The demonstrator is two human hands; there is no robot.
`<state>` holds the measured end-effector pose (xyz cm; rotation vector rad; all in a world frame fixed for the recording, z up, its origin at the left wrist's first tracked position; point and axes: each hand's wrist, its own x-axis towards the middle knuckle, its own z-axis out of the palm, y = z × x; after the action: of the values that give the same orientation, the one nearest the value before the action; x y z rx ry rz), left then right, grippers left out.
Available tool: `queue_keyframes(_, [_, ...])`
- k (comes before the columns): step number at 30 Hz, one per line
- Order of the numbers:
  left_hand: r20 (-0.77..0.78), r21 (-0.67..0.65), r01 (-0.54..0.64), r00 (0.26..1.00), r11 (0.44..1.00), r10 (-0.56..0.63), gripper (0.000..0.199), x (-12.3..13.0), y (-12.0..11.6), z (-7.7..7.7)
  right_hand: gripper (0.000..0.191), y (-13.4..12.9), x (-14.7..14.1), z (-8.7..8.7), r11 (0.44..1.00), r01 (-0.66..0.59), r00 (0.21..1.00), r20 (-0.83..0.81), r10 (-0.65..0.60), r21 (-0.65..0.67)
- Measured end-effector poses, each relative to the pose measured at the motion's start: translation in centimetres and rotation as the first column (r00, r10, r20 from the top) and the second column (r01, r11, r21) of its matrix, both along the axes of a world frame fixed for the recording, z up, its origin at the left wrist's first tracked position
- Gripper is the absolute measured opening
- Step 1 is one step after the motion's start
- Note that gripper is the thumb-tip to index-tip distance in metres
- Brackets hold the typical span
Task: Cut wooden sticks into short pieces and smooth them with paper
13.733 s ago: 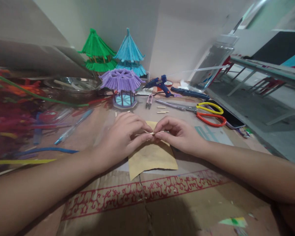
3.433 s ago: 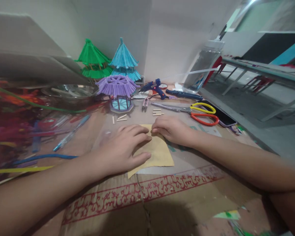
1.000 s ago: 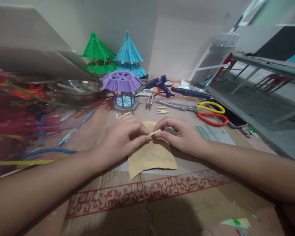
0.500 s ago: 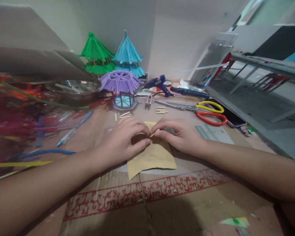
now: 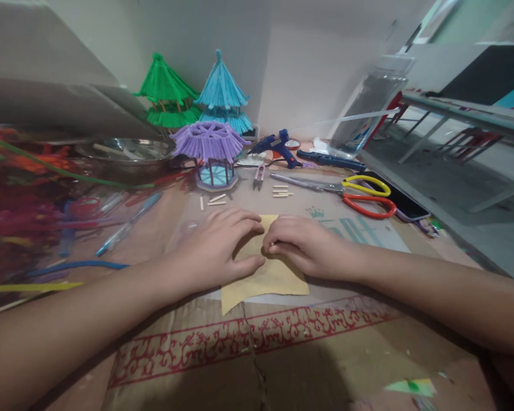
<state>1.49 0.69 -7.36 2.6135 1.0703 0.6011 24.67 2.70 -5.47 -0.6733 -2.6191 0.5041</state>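
Observation:
A yellowish sheet with uneven edges (image 5: 265,279) lies under both hands. Over its left side my left hand (image 5: 226,245) rests with thumb and fingers apart, holding nothing. My right hand (image 5: 303,242) is above the sheet's right part, its thumb and fingertips pinched on a small pale stick (image 5: 272,244), mostly hidden. Short pale sticks lie beyond the hands in two groups, one at the left (image 5: 217,200) and one at the right (image 5: 281,192).
Purple (image 5: 209,142), blue (image 5: 222,85) and green (image 5: 165,85) roofed models stand at the back. Near them are small snips (image 5: 259,178), a glue gun (image 5: 280,148), scissors (image 5: 368,197), a phone (image 5: 400,200) and a metal bowl (image 5: 124,162). Colourful stems (image 5: 21,200) lie left.
My left thumb and fingers have spread wider. The right hand has come lower and its fingers have curled in, so less of the small stick shows.

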Motion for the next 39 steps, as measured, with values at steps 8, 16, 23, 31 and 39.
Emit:
queue_keyframes(8, [-0.026,-0.002,-0.001,1.0,1.0,0.001,0.04,0.0,0.1,0.1,0.016,1.6,0.4,-0.1,0.992,0.128,0.992,-0.017,-0.128,0.02])
queue_keyframes(16, [-0.023,0.003,-0.006,1.0,1.0,0.006,0.037,0.1,0.1,0.1,0.018,2.5,0.6,-0.3,0.988,0.101,0.995,-0.018,-0.099,0.12])
queue_keyframes(23, [-0.019,0.007,0.004,1.0,1.0,-0.004,0.038,0.1,0.1,0.0,0.019,2.0,0.6,-0.2,0.997,-0.023,1.0,0.012,0.022,0.072])
queue_keyframes(31, [-0.012,-0.001,-0.001,1.0,1.0,0.001,0.038,0.1,0.1,0.0,0.019,0.6,0.2,0.1,0.998,-0.066,0.998,-0.011,0.066,0.015])
queue_keyframes(39, [-0.026,-0.004,-0.007,1.0,1.0,0.007,0.039,0.1,0.1,0.1,0.016,1.7,0.5,-0.1,0.997,0.076,0.997,-0.033,-0.076,0.014])
